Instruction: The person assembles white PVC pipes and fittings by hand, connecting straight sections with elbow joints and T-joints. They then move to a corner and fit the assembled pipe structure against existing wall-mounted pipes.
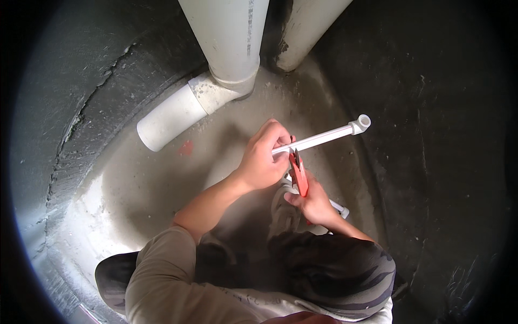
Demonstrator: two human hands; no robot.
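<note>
My left hand is closed round one end of a thin white plastic pipe, which slants up to the right. An elbow fitting caps the pipe's far right end, its round opening showing. In my right hand is a red-handled pipe cutter, held from below. Its dark jaws meet the pipe just right of my left fingers; whether the blade touches the plastic I cannot tell. Part of the cutter's handle is hidden by my right fingers.
A thick white drain pipe stands ahead, with a short branch angling down left. Another upright pipe is behind it to the right. Dark walls enclose the concrete floor. A white pipe fitting lies beside my right wrist.
</note>
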